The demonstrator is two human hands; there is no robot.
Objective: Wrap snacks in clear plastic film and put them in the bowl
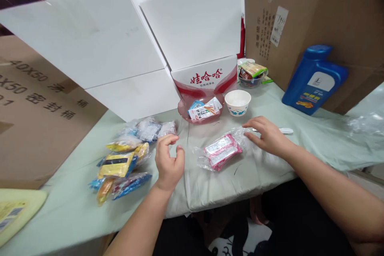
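My right hand (265, 136) lies flat on the pale green table cover (240, 176), its fingers spread and touching the clear end of a pink-and-white snack packet (222, 151). My left hand (168, 162) hovers to the left of that packet with its fingers loosely curled and apart, holding nothing. Just left of it lies a pile of several plastic-wrapped snack packs (126, 160), yellow, blue and clear.
A pink bowl (183, 113) with sachets and a white paper cup (237, 102) stand behind the packet. A white open carton (207, 76), brown cardboard boxes (315, 16), a blue jug (313, 80) and a small dish of packets (252, 75) ring the back. The table's front edge is close.
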